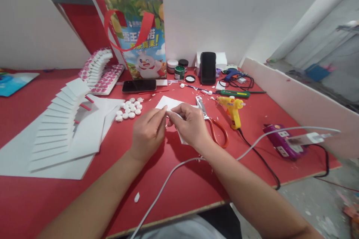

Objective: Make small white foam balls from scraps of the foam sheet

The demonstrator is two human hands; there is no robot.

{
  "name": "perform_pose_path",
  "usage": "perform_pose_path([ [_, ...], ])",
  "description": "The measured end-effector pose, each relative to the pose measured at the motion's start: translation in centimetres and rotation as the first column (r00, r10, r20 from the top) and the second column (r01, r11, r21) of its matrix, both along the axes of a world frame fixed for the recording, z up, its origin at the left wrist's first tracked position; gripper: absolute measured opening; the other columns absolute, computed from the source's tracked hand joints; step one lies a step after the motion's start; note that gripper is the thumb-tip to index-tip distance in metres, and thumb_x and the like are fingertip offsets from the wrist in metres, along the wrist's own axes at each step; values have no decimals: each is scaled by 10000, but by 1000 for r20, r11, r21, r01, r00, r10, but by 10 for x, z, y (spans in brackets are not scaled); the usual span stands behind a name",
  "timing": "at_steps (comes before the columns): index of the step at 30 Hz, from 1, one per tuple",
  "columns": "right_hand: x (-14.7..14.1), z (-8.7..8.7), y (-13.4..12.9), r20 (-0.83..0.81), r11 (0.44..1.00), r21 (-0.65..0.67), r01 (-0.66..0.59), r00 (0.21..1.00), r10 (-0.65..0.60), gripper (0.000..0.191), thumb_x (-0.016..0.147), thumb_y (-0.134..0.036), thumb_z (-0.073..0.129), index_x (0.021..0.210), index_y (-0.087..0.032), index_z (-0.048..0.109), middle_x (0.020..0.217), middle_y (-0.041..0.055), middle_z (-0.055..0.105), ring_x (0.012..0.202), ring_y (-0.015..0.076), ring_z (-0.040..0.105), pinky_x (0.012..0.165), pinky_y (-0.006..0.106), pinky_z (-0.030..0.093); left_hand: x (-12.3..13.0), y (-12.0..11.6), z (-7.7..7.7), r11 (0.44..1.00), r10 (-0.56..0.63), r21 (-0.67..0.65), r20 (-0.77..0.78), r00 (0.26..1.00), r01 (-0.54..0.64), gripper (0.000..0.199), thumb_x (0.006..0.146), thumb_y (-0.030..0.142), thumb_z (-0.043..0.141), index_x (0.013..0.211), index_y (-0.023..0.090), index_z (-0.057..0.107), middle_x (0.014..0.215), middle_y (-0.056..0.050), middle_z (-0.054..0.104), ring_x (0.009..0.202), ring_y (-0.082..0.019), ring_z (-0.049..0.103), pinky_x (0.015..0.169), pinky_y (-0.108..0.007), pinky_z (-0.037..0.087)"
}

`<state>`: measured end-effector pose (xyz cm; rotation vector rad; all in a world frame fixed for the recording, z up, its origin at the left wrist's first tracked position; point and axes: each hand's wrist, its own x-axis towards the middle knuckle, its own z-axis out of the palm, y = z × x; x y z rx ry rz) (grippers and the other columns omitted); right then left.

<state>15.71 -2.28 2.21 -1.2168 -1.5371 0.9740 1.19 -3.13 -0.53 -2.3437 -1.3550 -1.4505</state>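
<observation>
My left hand (pixel 148 130) and my right hand (pixel 192 124) meet over the middle of the red table, thumbs and fingertips pinched close together. Whatever lies between them is too small and too covered to make out. Beneath and behind the fingers is a white sheet (pixel 165 102), partly hidden by both hands. Scissors (pixel 215 129) with orange handles lie just right of my right hand. To the left of my left hand sits a cluster of small white round pieces (pixel 131 109).
A yellow glue gun (pixel 234 111) and a purple power box (pixel 286 143) are on the right. A white cable (pixel 168 179) crosses the front. Fanned white panels (pixel 57 123) stand at left. Behind are a phone (pixel 139 86), a bag (pixel 148 50), jars (pixel 179 72) and a green-handled tool (pixel 235 94).
</observation>
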Motion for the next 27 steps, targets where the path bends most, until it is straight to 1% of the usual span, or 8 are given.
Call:
perform_pose_path([
  [5, 4, 4, 1, 30, 999, 35, -15, 999, 14, 118, 859, -249, 610, 774, -170, 624, 680, 10, 702, 630, 133, 633, 609, 244, 445, 1, 0, 2, 981, -70, -162, 237, 969, 110, 235, 969, 245, 528, 1064, 184, 734, 937, -58, 756, 834, -168, 692, 798, -293, 553],
  [9, 10, 9, 2, 107, 993, 62, -99, 990, 92, 116, 878, -208, 595, 777, -165, 631, 700, 3, 711, 578, 97, 567, 584, 225, 412, -3, 3, 7, 877, -111, -353, 510, 853, 325, 159, 915, 268, 624, 961, 198, 758, 777, -4, 709, 689, -142, 652, 690, -270, 539],
  [12, 11, 10, 2, 150, 989, 70, -130, 982, 118, 125, 896, -207, 591, 788, -165, 638, 688, -4, 705, 528, 78, 503, 555, 217, 381, -5, 5, 9, 870, -154, -340, 499, 853, 356, 157, 916, 246, 616, 968, 207, 760, 790, -5, 689, 696, -138, 636, 698, -274, 519],
  [16, 9, 8, 1, 153, 992, 57, -112, 983, 102, 154, 900, -248, 614, 772, -167, 638, 646, -3, 677, 490, 77, 499, 511, 210, 378, -3, 2, 12, 936, -129, -261, 364, 922, 234, 173, 941, 228, 577, 967, 193, 744, 827, -21, 689, 764, -148, 631, 730, -271, 491],
  [19, 9, 9, 4, -32, 982, -116, -149, 989, 146, 203, 891, -341, 660, 801, -162, 625, 697, 27, 696, 514, 108, 594, 506, 216, 454, -1, 0, 12, 947, -80, -271, 329, 941, 175, 176, 947, 219, 555, 941, 185, 728, 823, -23, 678, 774, -155, 622, 726, -272, 485],
  [21, 13, 12, 9, -295, 903, -332, -274, 939, 177, 314, 936, -442, 594, 828, -148, 611, 729, 70, 709, 566, 155, 661, 549, 265, 538, -2, 1, 11, 930, -70, -315, 353, 933, 189, 172, 942, 223, 555, 929, 185, 723, 805, -18, 663, 748, -155, 610, 707, -273, 485],
  [23, 17, 15, 16, -528, 749, -498, -437, 838, 138, 454, 1020, -492, 379, 860, -128, 599, 727, 116, 709, 620, 198, 697, 620, 348, 595, -4, 4, 9, 908, -75, -355, 382, 921, 221, 169, 935, 235, 561, 933, 189, 724, 801, -14, 660, 737, -157, 607, 709, -280, 491],
  [27, 22, 15, 23, -708, 483, -589, -648, 702, 77, 471, 1059, -354, 198, 947, -105, 581, 743, 133, 703, 672, 208, 702, 702, 424, 611, -7, 7, 8, 903, -102, -349, 393, 914, 251, 166, 929, 251, 573, 947, 200, 731, 865, -28, 692, 825, -179, 639, 777, -300, 508],
])
